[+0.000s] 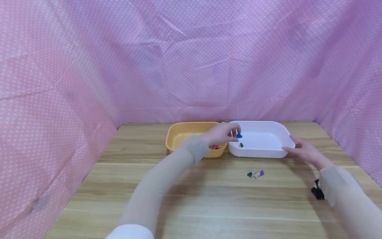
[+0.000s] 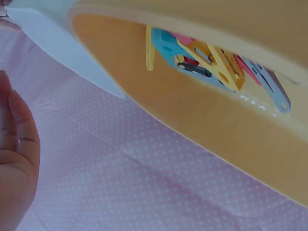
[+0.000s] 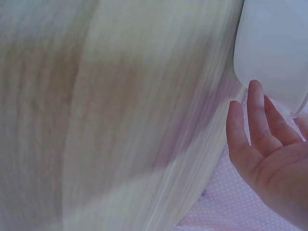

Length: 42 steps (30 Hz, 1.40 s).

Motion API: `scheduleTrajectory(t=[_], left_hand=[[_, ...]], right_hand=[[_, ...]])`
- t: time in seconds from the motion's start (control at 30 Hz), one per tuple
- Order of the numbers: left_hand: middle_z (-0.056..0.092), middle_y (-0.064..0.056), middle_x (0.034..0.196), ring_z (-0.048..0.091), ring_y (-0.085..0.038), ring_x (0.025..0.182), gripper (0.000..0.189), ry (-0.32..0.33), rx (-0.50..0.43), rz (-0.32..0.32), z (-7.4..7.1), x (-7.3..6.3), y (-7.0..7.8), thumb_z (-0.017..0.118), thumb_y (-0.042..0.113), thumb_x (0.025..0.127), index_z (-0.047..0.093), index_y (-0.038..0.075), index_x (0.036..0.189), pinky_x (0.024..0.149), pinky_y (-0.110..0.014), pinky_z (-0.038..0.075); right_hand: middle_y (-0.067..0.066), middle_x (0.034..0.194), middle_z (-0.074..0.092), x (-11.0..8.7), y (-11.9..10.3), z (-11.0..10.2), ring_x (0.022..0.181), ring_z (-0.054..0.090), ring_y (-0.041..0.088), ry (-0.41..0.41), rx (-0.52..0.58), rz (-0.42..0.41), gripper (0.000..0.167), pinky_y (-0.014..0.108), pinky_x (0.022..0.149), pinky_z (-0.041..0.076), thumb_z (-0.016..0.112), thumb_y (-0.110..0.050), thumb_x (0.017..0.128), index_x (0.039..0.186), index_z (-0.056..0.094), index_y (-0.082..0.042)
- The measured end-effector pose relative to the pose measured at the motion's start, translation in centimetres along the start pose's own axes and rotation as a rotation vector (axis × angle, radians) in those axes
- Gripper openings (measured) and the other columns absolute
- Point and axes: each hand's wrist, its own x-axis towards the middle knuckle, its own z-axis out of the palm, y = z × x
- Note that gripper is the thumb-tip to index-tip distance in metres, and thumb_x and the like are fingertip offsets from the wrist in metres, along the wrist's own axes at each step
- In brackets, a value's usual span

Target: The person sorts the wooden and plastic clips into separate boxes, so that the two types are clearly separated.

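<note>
My left hand (image 1: 222,132) pinches a small blue heart-shaped piece (image 1: 239,135) between thumb and fingers, over the left end of the white basin (image 1: 259,153). The rest of that piece is hidden by the fingers. Inside the basin, below it, lies a small clothespin with a green heart (image 1: 241,145). My right hand (image 1: 308,153) holds the basin's right front corner, the thumb at the front rim and the fingers along the outer side. In the right wrist view those fingers (image 3: 258,115) lie against the white wall.
Left of the white basin stands a yellow basin (image 1: 176,127), partly behind my left forearm. Several colourful snap hair clips (image 2: 211,57) lie in it. Small wooden clothespins with green and purple hearts (image 1: 255,174) lie on the table (image 1: 226,199) in front. A pink dotted cloth (image 1: 197,66) hangs behind.
</note>
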Motion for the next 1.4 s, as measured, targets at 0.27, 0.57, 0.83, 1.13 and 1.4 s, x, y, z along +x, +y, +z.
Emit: scheduleTrajectory(t=[0.27, 0.57, 0.83, 1.13, 1.4], left_hand=[[0.061, 0.002, 0.097, 0.057, -0.011, 0.087, 0.025, -0.019, 0.042, -0.063, -0.3, 1.3, -0.3, 0.065, 0.021, 0.09, 0.058, 0.015, 0.113, 0.076, -0.014, 0.047], [0.062, 0.003, 0.099, 0.056, -0.01, 0.089, 0.023, -0.018, 0.067, -0.114, 0.0, 2.2, -0.3, 0.065, 0.021, 0.09, 0.059, 0.016, 0.112, 0.078, -0.016, 0.047], [0.06, 0.004, 0.098, 0.055, -0.009, 0.087, 0.02, -0.026, 0.078, -0.142, 0.4, 2.6, 0.2, 0.065, 0.022, 0.09, 0.058, 0.018, 0.109, 0.073, -0.016, 0.045], [0.06, 0.003, 0.1, 0.055, -0.01, 0.088, 0.025, -0.006, 0.09, -0.151, 0.7, 3.0, 0.2, 0.064, 0.023, 0.091, 0.059, 0.016, 0.114, 0.074, -0.016, 0.045], [0.059, 0.002, 0.101, 0.054, -0.01, 0.09, 0.029, -0.001, 0.113, -0.141, 0.9, 3.3, -0.3, 0.065, 0.025, 0.091, 0.06, 0.014, 0.117, 0.075, -0.018, 0.045]], right_hand=[[0.047, 0.131, 0.032, 0.0, 0.2, 0.2, 0.106, 0.056, 0.038, 0.017, -0.004, -0.013, 0.086, 0.044, 0.081, 0.055, 0.053, -0.035, 0.097, 0.145, -0.001, 0.011], [0.047, 0.132, 0.032, 0.0, 0.2, 0.2, 0.106, 0.056, 0.036, 0.014, 0.01, -0.006, 0.086, 0.044, 0.081, 0.054, 0.053, -0.035, 0.096, 0.145, -0.001, 0.011], [0.047, 0.131, 0.034, 0.1, 0.2, 0.3, 0.106, 0.056, 0.038, 0.023, -0.007, -0.01, 0.086, 0.044, 0.08, 0.055, 0.053, -0.036, 0.096, 0.144, 0.001, 0.012], [0.047, 0.132, 0.032, 0.1, 0.2, 0.3, 0.108, 0.055, 0.039, 0.022, -0.011, -0.006, 0.086, 0.045, 0.081, 0.054, 0.053, -0.037, 0.096, 0.144, 0.001, 0.012], [0.046, 0.13, 0.035, 0.0, 0.2, 0.1, 0.104, 0.058, 0.036, 0.025, -0.016, -0.011, 0.086, 0.044, 0.079, 0.055, 0.053, -0.036, 0.096, 0.144, 0.001, 0.012]])
